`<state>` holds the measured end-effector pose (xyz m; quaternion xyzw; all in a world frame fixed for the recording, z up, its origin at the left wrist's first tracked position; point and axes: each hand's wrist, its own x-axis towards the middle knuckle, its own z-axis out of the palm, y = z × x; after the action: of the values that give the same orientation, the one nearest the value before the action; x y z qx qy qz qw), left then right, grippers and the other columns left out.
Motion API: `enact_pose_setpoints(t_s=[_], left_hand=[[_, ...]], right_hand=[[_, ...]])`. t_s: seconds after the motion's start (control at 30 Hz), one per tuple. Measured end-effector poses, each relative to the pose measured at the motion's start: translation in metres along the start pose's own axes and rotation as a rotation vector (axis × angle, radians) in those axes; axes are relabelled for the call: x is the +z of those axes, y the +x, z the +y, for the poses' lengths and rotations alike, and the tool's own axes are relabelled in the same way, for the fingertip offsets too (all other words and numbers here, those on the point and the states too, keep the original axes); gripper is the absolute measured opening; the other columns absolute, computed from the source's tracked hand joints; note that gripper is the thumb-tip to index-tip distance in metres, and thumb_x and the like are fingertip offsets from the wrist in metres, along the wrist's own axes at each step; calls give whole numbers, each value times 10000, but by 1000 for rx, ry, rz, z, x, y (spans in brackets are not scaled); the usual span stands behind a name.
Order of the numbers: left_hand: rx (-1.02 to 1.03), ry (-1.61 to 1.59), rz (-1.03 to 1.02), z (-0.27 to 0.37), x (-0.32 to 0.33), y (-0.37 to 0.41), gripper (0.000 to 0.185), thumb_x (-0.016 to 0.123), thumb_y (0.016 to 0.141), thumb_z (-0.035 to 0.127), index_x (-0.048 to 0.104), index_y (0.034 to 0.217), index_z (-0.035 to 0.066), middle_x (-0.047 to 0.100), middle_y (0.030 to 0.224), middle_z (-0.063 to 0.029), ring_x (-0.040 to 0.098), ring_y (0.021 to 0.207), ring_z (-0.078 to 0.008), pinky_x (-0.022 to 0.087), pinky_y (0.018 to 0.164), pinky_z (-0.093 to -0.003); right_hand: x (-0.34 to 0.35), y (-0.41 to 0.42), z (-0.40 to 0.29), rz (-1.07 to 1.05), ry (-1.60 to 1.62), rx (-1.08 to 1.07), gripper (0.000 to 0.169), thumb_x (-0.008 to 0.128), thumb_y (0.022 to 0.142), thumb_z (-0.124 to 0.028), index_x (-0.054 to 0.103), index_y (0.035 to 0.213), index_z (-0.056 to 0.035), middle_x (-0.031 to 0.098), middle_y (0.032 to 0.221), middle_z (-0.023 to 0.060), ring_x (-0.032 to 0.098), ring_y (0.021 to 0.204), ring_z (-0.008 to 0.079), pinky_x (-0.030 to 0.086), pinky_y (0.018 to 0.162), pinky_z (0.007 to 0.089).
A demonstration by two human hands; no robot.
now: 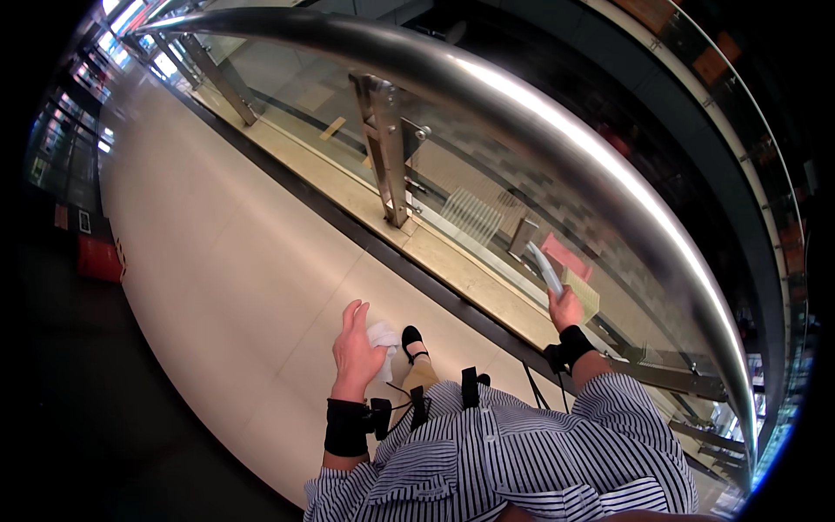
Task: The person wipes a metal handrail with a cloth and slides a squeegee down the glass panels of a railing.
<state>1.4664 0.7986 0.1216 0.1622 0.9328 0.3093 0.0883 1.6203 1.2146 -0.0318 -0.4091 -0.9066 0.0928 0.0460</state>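
My left hand (pixel 357 349) is over the pale floor with its fingers raised, holding a crumpled white cloth (pixel 385 338) on the thumb side. To the right, my right hand (pixel 566 309) grips the light grey handle of a cleaning tool (pixel 546 269), which looks like a scraper or squeegee. The tool points up and left towards the glass panel (pixel 456 176) under the handrail. A small dark rectangular piece shows near its far end; I cannot tell whether it belongs to the tool or touches the glass.
A thick polished metal handrail (pixel 522 98) arches above the glass. A steel post (pixel 385 153) stands on the stone ledge (pixel 450 261). Black straps with cords are on both wrists. A foot in a black shoe (pixel 411 340) is on the tiled floor (pixel 215 261); a red object (pixel 99 258) lies far left.
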Motion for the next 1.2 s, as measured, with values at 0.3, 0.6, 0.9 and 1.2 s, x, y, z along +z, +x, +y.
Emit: enact_pose_setpoints(t_s=[0.3,0.6,0.9,1.2], left_hand=[[243,38,-94,78,27,-7,641,646,600,38,440,1207,13,412,1302,-91,550,992,-340,468,792,-403],[601,145,-110,193,67,17,643,607,600,63,432,1218,41,404,1314,-87,545,1017,-332,475,803,-401],[903,276,-85,338,112,21,488,608,643,108,515,1121,82,497,1205,-137,569,918,-354,483,755,-427],[1155,500,-204,389,195,89,488,506,864,189,373,1293,-2,386,1340,-157,395,1215,-288,301,1023,-353]], right_hand=[[-100,-96,155,162,-114,198,329,620,781,-395,590,908,-92,619,696,160,611,649,355,481,571,449],[-143,-175,275,313,-47,455,311,594,810,-379,566,919,-89,624,743,153,611,701,350,472,603,454],[-158,-212,299,282,302,696,406,585,812,-412,570,988,-47,641,864,166,615,809,345,473,688,427],[-136,-231,245,369,1404,710,314,592,850,-286,509,1024,-39,553,710,21,497,495,77,422,438,222]])
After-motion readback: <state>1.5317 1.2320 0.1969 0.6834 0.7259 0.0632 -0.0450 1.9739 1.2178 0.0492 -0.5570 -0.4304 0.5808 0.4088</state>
